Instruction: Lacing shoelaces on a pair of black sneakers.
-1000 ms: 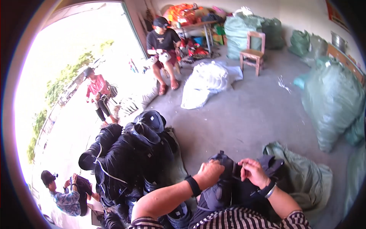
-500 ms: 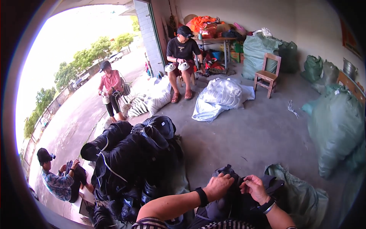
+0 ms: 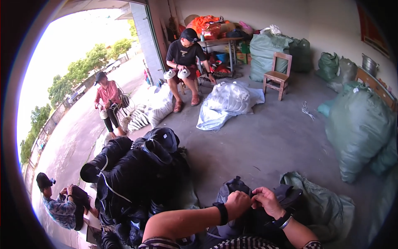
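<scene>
Close together over my lap, my left hand [image 3: 238,204] and my right hand [image 3: 268,201] almost touch at the fingertips. The left fingers are curled in, and the right thumb and forefinger pinch beside them. Whatever they grip is too small to make out. Just beyond the left hand, a dark cap [image 3: 232,187] rests on my lap, partly covered by that hand and forearm. Another dark cap [image 3: 287,194] lies beyond the right hand. To the left rises a large heap of nested black caps [image 3: 137,174], some stacks tied with white cord [image 3: 112,186].
A crumpled green sack [image 3: 323,207] lies at my right, and full green sacks [image 3: 360,128] stand farther right. Ahead are a white bundle [image 3: 228,99] and a wooden chair [image 3: 277,76]. Three people sit nearby: one ahead [image 3: 186,58], one left [image 3: 108,97], one near left [image 3: 62,203].
My hands have come together, fingertips now almost meeting, and the left hand has dropped a little. The whole view has shifted slightly. The person ahead reaches toward the white bundle.
</scene>
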